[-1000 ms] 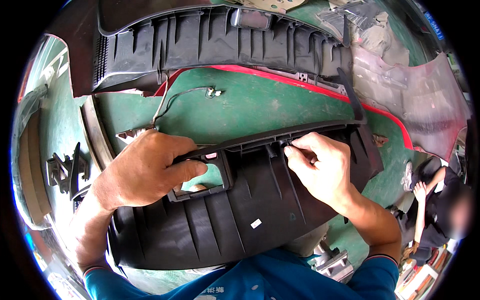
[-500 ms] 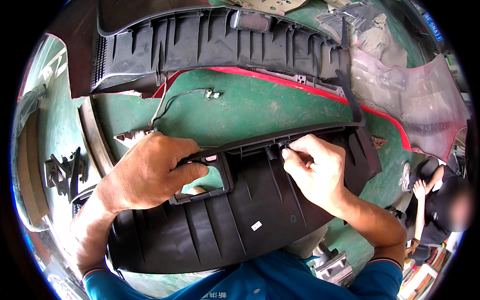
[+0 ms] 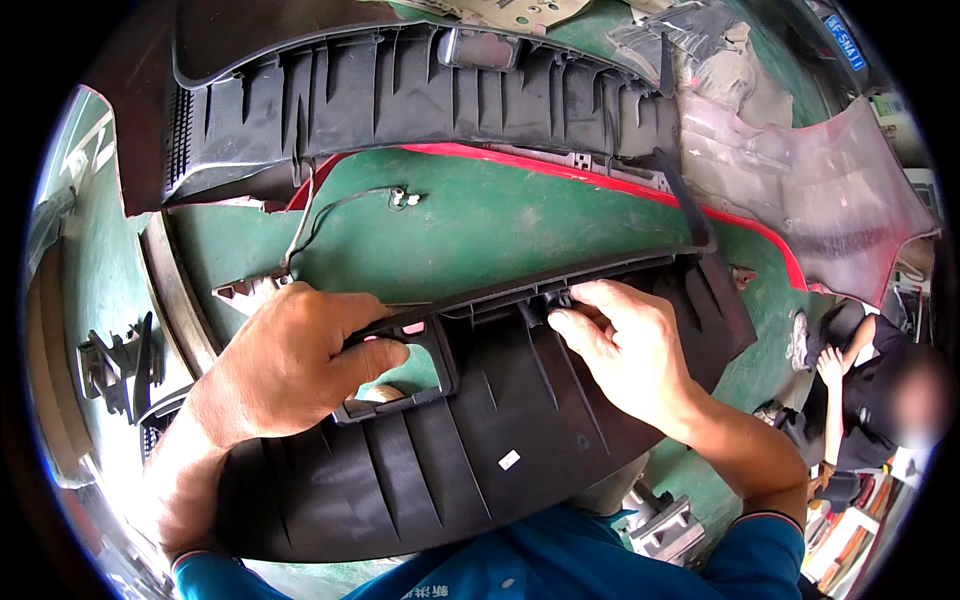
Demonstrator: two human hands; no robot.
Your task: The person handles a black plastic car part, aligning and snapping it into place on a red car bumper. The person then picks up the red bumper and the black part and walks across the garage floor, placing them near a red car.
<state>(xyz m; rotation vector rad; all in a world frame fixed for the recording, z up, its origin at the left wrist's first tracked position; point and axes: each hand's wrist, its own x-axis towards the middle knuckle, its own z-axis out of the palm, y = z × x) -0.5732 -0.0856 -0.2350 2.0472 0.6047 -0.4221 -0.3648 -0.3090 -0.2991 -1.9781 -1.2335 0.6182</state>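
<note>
A long black ribbed plastic bumper panel [image 3: 470,440] lies across my lap over a green floor. My left hand [image 3: 290,365] grips its upper edge beside a rectangular cut-out [image 3: 410,365], thumb hooked through the opening. My right hand [image 3: 625,345] pinches a small clip or tab [image 3: 557,298] on the panel's top rail with thumb and fingertips. What the fingertips hold is too small to make out.
A second black ribbed panel [image 3: 420,100] and a red bumper shell [image 3: 820,190] lie beyond on the green floor [image 3: 500,220]. A thin wire with a connector [image 3: 400,197] trails between them. Black brackets [image 3: 115,360] sit at left. Another person [image 3: 870,400] sits at right.
Both hands stay on the panel. The view has shifted slightly, and my right fingers have closed tighter on the clip at the top rail.
</note>
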